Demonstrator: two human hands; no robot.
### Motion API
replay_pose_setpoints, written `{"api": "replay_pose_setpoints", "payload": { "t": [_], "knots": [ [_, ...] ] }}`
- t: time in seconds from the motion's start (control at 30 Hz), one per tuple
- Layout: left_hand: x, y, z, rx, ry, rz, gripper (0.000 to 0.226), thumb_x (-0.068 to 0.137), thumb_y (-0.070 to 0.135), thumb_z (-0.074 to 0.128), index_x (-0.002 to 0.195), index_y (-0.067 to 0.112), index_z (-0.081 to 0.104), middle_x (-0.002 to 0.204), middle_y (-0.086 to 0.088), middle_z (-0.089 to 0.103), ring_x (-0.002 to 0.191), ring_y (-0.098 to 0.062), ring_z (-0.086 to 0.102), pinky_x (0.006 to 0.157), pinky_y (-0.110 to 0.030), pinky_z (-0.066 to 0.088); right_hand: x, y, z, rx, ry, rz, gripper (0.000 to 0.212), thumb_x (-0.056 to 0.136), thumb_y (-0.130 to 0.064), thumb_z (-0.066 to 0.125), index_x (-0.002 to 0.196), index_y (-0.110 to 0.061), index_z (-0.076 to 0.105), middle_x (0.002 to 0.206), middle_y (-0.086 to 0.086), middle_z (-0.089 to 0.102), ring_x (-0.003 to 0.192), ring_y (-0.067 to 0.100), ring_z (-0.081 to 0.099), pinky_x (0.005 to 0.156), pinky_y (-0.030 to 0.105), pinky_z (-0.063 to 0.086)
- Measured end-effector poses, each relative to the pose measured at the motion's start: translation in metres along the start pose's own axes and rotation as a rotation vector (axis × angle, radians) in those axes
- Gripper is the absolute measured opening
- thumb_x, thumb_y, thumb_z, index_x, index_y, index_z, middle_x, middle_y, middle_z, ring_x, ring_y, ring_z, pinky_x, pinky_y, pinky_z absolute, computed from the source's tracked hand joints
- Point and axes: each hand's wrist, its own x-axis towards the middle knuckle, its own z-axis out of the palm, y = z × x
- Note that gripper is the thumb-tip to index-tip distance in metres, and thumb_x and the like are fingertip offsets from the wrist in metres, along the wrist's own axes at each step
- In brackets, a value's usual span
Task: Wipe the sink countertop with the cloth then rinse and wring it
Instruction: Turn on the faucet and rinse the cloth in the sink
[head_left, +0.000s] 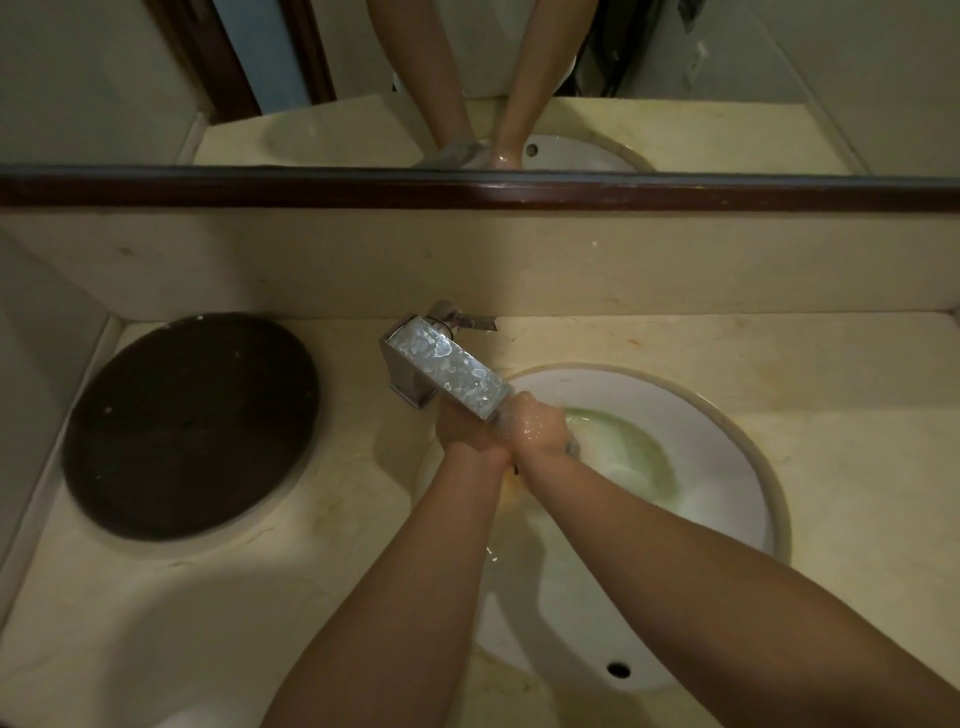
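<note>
The left hand (462, 432) and right hand (537, 428) meet under the faucet spout (447, 370), over the far-left side of the sink basin (719, 467). Their fingers seem clenched round the bunched grey cloth (573, 448), which is mostly hidden. Twist the fists opposite ways, held low so the drips land inside the basin.

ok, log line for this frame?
phase: rinse | left grip, right grip: holding cloth | place: under faucet, over sink
</note>
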Motion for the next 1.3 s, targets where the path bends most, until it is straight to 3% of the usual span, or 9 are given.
{"api": "replay_pose_setpoints", "payload": {
  "t": [0.1,0.2,0.37,0.5,0.7,0.83,1.0,1.2,1.3],
  "knots": [
    [-0.008,0.001,-0.003,-0.094,-0.164,0.064,0.024,0.088,0.031,0.047,0.068,0.017,0.048,0.057,-0.003,0.052,0.060,-0.020,0.051,0.069,-0.032,0.043,-0.007,0.008,-0.007,0.548,-0.083,0.258,0.027,0.093,-0.032,0.048,0.095,-0.009,0.062,0.092,0.012,0.063,0.081,0.029,0.062,0.056,0.030,0.048],
    [-0.013,0.006,-0.009,-0.132,-0.230,-0.010,0.031,0.090,0.039,0.049,0.084,0.011,0.060,0.076,-0.010,0.061,0.080,-0.028,0.059,0.087,-0.039,0.048,-0.009,0.019,-0.014,0.862,-0.217,0.379,0.032,0.094,-0.040,0.048,0.097,-0.009,0.057,0.086,0.012,0.065,0.072,0.025,0.063,0.060,0.033,0.051],
    [0.004,0.005,-0.018,0.096,-0.253,0.028,0.011,0.096,0.008,0.045,0.093,0.009,0.055,0.087,-0.011,0.058,0.077,-0.023,0.057,0.057,-0.031,0.055,-0.001,0.036,-0.011,0.898,-0.193,0.350,0.029,0.085,-0.026,0.061,0.104,-0.004,0.062,0.091,0.013,0.069,0.075,0.026,0.067,0.063,0.032,0.055],
    [0.015,0.002,-0.027,0.310,-0.349,0.212,0.011,0.087,0.002,0.063,0.094,0.010,0.063,0.081,-0.006,0.068,0.077,-0.021,0.064,0.063,-0.031,0.056,-0.003,0.046,-0.009,0.908,-0.270,0.374,0.054,0.070,-0.032,0.065,0.115,-0.003,0.066,0.096,0.013,0.070,0.079,0.028,0.066,0.078,0.038,0.055],
    [0.026,0.002,-0.030,0.343,-0.244,0.132,0.016,0.090,0.024,0.058,0.102,0.014,0.065,0.097,-0.006,0.070,0.093,-0.025,0.066,0.070,-0.036,0.052,-0.009,0.048,-0.004,1.158,-0.480,0.374,0.044,0.089,-0.037,0.051,0.120,-0.007,0.059,0.119,0.019,0.065,0.103,0.033,0.063,0.098,0.051,0.048],
    [0.027,0.002,-0.027,0.209,-0.241,0.100,0.014,0.090,0.020,0.060,0.102,0.014,0.061,0.083,-0.006,0.065,0.068,-0.020,0.066,0.059,-0.032,0.054,-0.012,0.052,0.004,1.209,-0.461,0.314,0.022,0.087,-0.029,0.054,0.098,-0.013,0.064,0.110,0.016,0.067,0.102,0.032,0.063,0.104,0.048,0.043],
    [0.030,-0.005,-0.023,0.170,-0.171,0.147,0.018,0.096,0.017,0.046,0.088,0.016,0.062,0.086,-0.008,0.066,0.075,-0.023,0.063,0.075,-0.038,0.053,-0.010,0.068,0.014,1.312,-0.284,0.295,0.017,0.089,-0.032,0.056,0.094,-0.018,0.065,0.096,0.007,0.072,0.091,0.024,0.068,0.087,0.039,0.053],
    [0.030,-0.013,-0.016,0.089,-0.233,0.186,0.029,0.102,0.025,0.033,0.095,0.017,0.060,0.092,-0.003,0.067,0.082,-0.018,0.066,0.072,-0.031,0.051,-0.002,0.051,0.029,1.140,-0.183,0.295,0.065,0.059,-0.064,0.072,0.105,-0.018,0.071,0.103,0.005,0.075,0.094,0.025,0.072,0.089,0.046,0.055],
    [0.030,-0.007,-0.017,0.046,-0.230,0.157,0.030,0.099,0.031,0.032,0.084,0.023,0.056,0.085,0.000,0.060,0.076,-0.016,0.060,0.072,-0.028,0.046,0.004,0.034,0.033,1.025,-0.155,0.298,0.049,0.062,-0.055,0.074,0.092,-0.016,0.075,0.092,0.004,0.076,0.087,0.025,0.073,0.074,0.039,0.060]
  ]
}}
